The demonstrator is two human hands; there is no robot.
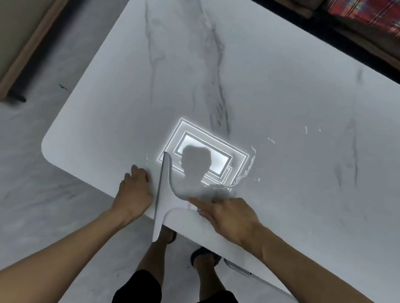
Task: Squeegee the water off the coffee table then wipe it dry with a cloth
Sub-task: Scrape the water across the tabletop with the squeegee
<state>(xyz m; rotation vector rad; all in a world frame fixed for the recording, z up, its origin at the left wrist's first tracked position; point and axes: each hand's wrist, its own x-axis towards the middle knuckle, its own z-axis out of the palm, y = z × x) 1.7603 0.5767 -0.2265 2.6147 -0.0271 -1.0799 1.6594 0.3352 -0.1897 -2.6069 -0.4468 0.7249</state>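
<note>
Far left: beige sofa [6,11] with a wood base, grey floor [10,190] in front of it.

Coffee table [279,85]: white marble-look top with grey veins, rounded corner nearest the sofa. I'm standing at its near edge.

My left hand [135,188] is palm down on the tabletop right at the near edge, fingers loosely curled together, gripping nothing. It sits just left of the blade.

Squeegee [160,197]: long white blade running away from me, standing on its edge on the table. Far tip is at the corner of the ceiling-light reflection [206,152]; near end overhangs the table edge above my feet. A curved neck sweeps from the blade rightward toward my right hand.

My right hand [228,218] is on the handle end of that neck, index finger stretched along it, pointing left. The rest of the fingers are blurred; looks like a closed grip on the handle, but I can't see the wrap itself.

Water [247,167]: bright streaks and beads just right of the reflection, more scattered droplets further right, well apart from the blade.

Far right, beyond the table: red plaid fabric [389,18].
</note>
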